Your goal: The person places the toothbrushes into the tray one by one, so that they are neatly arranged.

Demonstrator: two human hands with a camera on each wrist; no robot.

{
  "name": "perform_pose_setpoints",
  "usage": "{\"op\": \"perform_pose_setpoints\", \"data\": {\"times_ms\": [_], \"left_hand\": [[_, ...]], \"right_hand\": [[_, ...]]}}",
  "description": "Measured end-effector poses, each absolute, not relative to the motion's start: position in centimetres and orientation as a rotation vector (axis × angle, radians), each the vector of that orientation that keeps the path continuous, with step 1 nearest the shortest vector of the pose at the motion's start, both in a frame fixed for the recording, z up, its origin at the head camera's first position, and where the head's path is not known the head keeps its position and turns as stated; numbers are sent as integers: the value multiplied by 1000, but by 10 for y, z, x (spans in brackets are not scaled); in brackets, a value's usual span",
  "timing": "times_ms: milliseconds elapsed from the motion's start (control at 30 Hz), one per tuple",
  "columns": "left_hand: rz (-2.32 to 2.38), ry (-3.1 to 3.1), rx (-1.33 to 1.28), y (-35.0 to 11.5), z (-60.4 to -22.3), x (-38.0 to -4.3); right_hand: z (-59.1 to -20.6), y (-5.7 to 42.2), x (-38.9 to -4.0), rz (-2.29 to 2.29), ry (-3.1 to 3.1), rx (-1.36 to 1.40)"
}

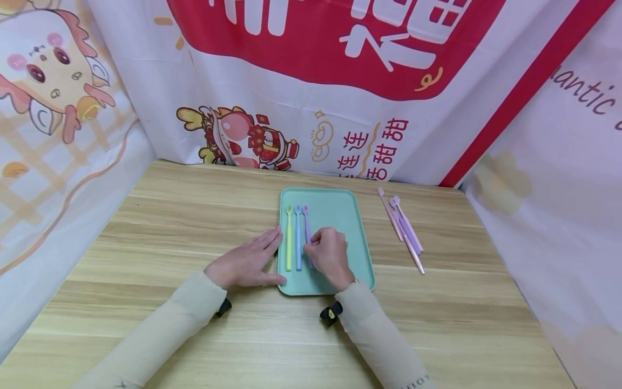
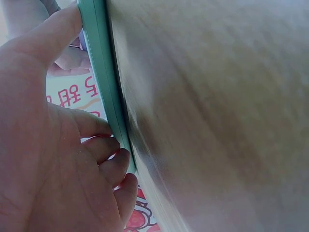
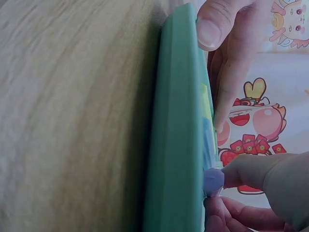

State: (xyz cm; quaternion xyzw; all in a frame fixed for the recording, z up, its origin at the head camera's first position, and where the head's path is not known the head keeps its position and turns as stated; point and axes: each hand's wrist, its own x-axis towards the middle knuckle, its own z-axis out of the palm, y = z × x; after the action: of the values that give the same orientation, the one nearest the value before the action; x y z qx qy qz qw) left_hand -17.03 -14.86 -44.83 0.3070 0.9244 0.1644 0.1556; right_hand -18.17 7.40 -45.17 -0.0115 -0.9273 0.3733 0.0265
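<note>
My right hand (image 1: 330, 254) is over the middle of a pale green, shallow rectangular tray with rounded corners (image 1: 335, 210), its fingers curled and pinching the handle of a slim purple toothbrush (image 1: 307, 221). The right wrist view shows the rounded handle end between thumb and fingers; whether the handle bears on the tray floor I cannot tell. My left hand (image 1: 248, 263) is open, fingers extended side by side and thumb spread away from them; it grasps nothing, the fingertips touching the tray's left edge and the thumb resting at its near left corner. Inside the tray, toward its left side, lie a slim yellow-green toothbrush (image 1: 289, 240) and, just beside it on the right, a slim light blue toothbrush (image 1: 298, 240). The purple one is next in line, right of the blue and slightly slanted; all three heads point to the far side. To the right of the tray, well apart from it, pink and purple toothbrushes lie in a loose, partly overlapping group (image 1: 410, 232), heads also away from me; overlap prevents an exact count. Tray and group both rest on a light wood-grain table (image 1: 437, 324). Beyond its far edge hangs a white cloth printed with a red panel, characters and cartoon figures (image 1: 311, 70). Beige sleeves (image 1: 384, 335) cover my forearms.
</note>
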Motion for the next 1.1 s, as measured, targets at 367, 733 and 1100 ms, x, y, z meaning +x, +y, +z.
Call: {"op": "perform_pose_setpoints", "data": {"times_ms": [367, 733, 1100], "left_hand": [[475, 2650, 877, -149, -450, -171], [474, 2644, 872, -148, -450, -171], [461, 2655, 878, -149, -449, -171]], "right_hand": [[-453, 72, -182, 1191, -2875, -75], [-454, 72, -181, 1191, -2872, -66], [-453, 71, -181, 1185, -2882, -74]]}}
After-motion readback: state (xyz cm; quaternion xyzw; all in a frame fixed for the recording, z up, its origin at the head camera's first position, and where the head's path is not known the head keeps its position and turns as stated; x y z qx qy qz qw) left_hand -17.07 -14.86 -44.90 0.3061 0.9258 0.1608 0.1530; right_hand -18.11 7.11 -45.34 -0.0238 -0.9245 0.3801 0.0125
